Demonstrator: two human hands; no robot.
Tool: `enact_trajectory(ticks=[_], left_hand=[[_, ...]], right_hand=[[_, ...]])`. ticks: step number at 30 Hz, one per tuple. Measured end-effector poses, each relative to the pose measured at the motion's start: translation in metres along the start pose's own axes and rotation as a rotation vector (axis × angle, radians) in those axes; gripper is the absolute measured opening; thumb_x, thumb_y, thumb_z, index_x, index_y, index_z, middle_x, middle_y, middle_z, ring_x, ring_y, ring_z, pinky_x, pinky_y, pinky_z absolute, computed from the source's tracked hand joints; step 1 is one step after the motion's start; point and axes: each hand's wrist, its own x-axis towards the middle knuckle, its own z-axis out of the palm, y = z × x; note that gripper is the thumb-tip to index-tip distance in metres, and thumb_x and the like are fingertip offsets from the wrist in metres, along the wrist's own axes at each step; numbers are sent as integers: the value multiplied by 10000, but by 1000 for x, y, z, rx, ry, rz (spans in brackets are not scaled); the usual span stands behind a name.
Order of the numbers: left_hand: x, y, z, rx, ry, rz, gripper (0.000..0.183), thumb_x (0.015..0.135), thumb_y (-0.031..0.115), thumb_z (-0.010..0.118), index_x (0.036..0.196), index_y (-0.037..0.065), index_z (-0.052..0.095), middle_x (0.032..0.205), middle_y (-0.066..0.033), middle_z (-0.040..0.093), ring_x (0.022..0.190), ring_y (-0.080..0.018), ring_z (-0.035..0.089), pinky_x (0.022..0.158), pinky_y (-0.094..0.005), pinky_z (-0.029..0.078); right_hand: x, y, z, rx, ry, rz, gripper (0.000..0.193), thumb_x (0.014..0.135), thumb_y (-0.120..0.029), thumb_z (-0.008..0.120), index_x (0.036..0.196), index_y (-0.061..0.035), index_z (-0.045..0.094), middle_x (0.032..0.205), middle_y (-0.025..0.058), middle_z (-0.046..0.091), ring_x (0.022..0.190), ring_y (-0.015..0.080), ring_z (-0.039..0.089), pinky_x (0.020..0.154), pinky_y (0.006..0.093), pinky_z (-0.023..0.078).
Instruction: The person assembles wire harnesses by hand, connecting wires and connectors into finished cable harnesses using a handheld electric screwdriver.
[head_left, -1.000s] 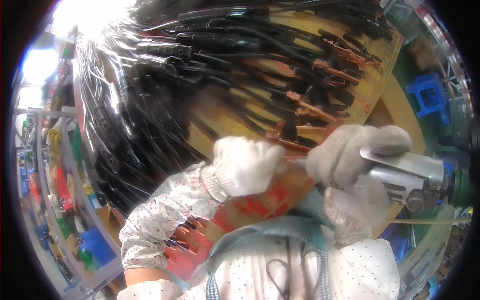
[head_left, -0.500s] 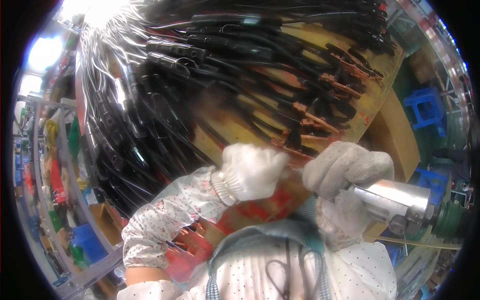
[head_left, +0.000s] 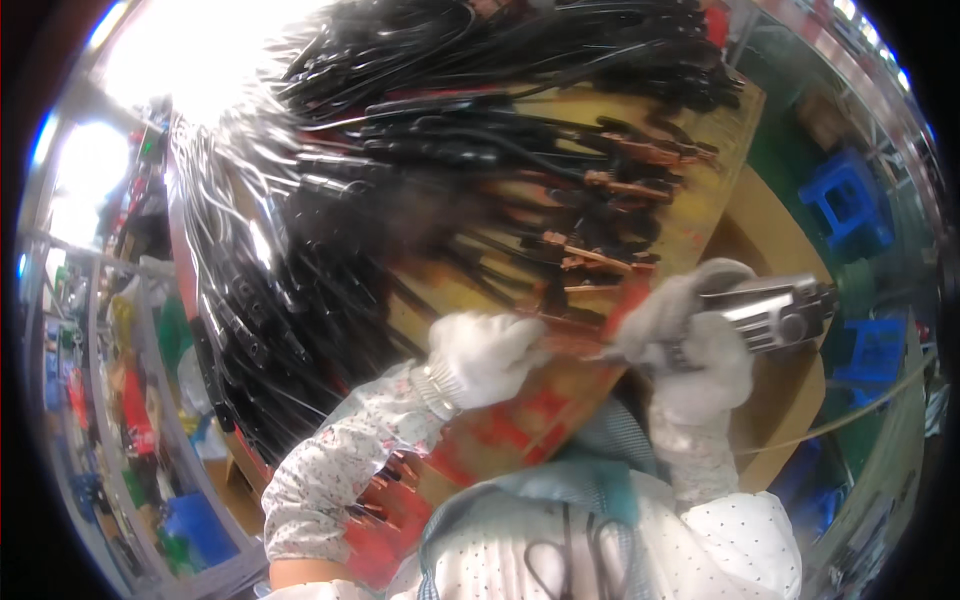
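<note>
My left hand (head_left: 486, 358), in a white knit glove, is closed at the near edge of a red-stained yellow board (head_left: 520, 425). What its fingers hold is hidden. Just right of it, my right hand (head_left: 690, 340), also gloved, wraps round a silver cylindrical power tool (head_left: 768, 316). The tool lies nearly level, and its thin tip points left toward my left fingers. Close beyond both hands, copper strips (head_left: 600, 258) with black clips lie in a row along the board. Black cables (head_left: 300, 240) run from them to the far left.
Brown cardboard (head_left: 775, 240) stands beside the board on the right. Farther right are blue plastic stools (head_left: 848, 205) on a green floor. A pale hose (head_left: 840, 420) crosses at lower right. Metal shelving with a blue bin (head_left: 200, 530) is at the left.
The view has shifted and blurred. My right hand has turned the tool, and its rear end has swung up and away from me. My left hand stays closed near the same copper strip.
</note>
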Motion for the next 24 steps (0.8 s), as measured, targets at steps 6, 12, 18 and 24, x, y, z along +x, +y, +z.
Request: enact_trajectory(ticks=[6,12,18,24], left_hand=[[17,5,-24,-114,75,124,237,759,47,747,995,63,744,770,-84,722,652,-274,703,587,-374,559],[79,-6,-2,-25,381,108,307,733,132,785,1010,29,701,849,-133,715,674,-293,686,595,-380,542],[72,-16,28,204,286,360,584,673,184,830,1146,-18,553,1008,-232,639,777,-393,624,658,-480,510],[83,-12,32,187,259,339,450,719,95,790,1076,4,534,902,-169,575,684,-334,540,581,-447,436]], right_hand=[[-33,-70,-120,-129,694,-117,179,988,-210,644,1086,-64,609,763,35,587,696,176,623,553,381,524],[-52,-61,-316,-162,1217,-179,290,930,-295,784,1066,-102,615,867,57,655,742,218,644,682,419,582],[-83,-18,-437,174,1430,-67,583,866,-385,857,1263,-109,530,1100,105,640,943,270,644,887,530,592],[-103,38,-401,-259,1132,406,430,930,-372,776,1194,-62,638,1110,91,692,1081,316,660,965,501,540]])
